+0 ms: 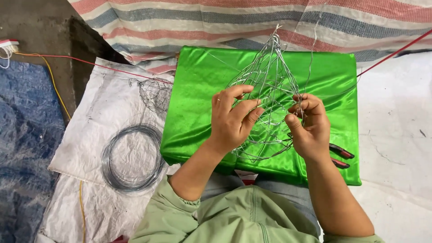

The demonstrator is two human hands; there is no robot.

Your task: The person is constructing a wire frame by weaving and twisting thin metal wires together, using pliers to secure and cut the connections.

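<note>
From my remote seat, nearest the camera I see pale green sleeves (211,220) pushed up at the forearms. Just beyond, the left hand (231,119) grips a wire frame (265,90), its fingers (245,110) curled through the strands from the left side. The right hand (308,123) holds the same frame on its right side, thumb and fingertips pinched together on a thin strand (whether a loose end or part of the frame, I cannot tell). The frame is held upright over a shiny green cloth (202,90), its wide looped base low and its narrow top pointing away from me. Under the right wrist, red-handled pliers (339,155) lie on the cloth, mostly hidden by the hand. To the left, a coil of wire (132,157) lies on a white woven sack (90,135), and farther up that sack lies a small wire mesh ball (155,94), just beside the cloth's edge. A thin red cord (90,63) runs across the sack's far corner. Farthest off, a striped tarp (225,22) in red, blue and white covers the ground.
</note>
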